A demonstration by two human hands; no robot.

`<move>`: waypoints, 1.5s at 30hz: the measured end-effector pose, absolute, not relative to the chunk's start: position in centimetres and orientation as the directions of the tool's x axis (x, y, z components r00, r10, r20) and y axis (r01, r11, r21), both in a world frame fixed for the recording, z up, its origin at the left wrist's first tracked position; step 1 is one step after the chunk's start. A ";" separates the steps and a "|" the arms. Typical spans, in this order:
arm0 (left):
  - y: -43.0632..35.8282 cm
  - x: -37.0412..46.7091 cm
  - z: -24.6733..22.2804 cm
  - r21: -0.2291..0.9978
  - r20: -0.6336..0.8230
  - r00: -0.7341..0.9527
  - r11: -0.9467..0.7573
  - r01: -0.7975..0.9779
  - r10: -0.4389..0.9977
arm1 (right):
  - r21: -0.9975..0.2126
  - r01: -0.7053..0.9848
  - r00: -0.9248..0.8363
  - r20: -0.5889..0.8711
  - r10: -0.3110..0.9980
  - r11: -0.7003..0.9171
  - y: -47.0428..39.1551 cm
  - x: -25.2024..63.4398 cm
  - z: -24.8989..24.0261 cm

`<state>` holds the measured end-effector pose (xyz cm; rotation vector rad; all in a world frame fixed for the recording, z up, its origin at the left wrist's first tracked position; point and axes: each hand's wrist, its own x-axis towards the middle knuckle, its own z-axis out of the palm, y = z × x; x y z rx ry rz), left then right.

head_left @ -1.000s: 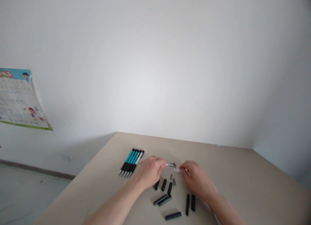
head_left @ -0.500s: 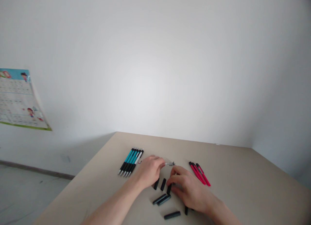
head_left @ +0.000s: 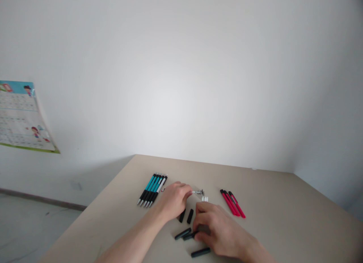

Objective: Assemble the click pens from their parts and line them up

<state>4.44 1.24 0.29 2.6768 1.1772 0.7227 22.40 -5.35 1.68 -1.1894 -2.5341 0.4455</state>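
My left hand [head_left: 176, 198] rests over the middle of the table with its fingers curled together; what is under them is hidden. Small metal parts [head_left: 200, 192] lie just beyond its fingertips, and small white pieces [head_left: 204, 198] lie nearby. My right hand [head_left: 211, 227] is closed on one end of a black barrel [head_left: 189, 236]. Beside that one lies another black barrel [head_left: 183, 233], with a further one [head_left: 200, 252] nearer me. Two short black pieces [head_left: 190, 216] [head_left: 182, 216] stand between the hands, the left one partly behind my left hand.
Several blue, black and white pens [head_left: 152, 189] lie in a row at the left. Three red pens [head_left: 232, 203] lie at the right. The beige table [head_left: 269, 202] meets a white wall behind; a calendar [head_left: 25, 115] hangs at far left.
My right hand has moved toward me, onto a black barrel, uncovering the white pieces. The black piece formerly at its fingertips no longer shows. A neighbouring barrel has shifted slightly left. My left hand is nearly unmoved.
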 end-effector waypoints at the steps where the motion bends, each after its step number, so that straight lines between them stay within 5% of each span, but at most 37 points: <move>1: 1.2 4.4 0.3 0.305 0.373 0.581 -0.687 0.660 0.724 | -0.396 0.685 -0.613 0.140 0.777 0.612 -5.4 22.4 1.7; 8: 1.6 4.4 -0.3 0.322 0.383 0.569 -0.683 0.656 0.727 | -0.475 0.642 -0.561 0.243 0.791 0.602 -5.2 22.9 2.1; 12: 1.7 4.3 -0.3 0.318 0.403 0.565 -0.689 0.651 0.720 | -0.579 0.695 -0.208 0.407 0.889 0.427 -3.9 23.8 1.6; 17: 1.4 4.3 0.1 0.302 0.438 0.581 -0.721 0.623 0.686 | -0.764 0.609 0.097 0.340 0.935 0.215 -2.5 24.4 0.4; 30: 1.1 4.3 0.5 0.330 0.564 0.600 -0.821 0.466 0.567 | -0.989 0.025 0.093 0.149 0.984 0.148 -2.6 23.7 0.5; 45: 1.1 4.4 0.5 0.345 0.570 0.581 -0.811 0.472 0.581 | -0.967 0.100 0.083 0.241 0.967 0.233 -2.7 23.8 0.5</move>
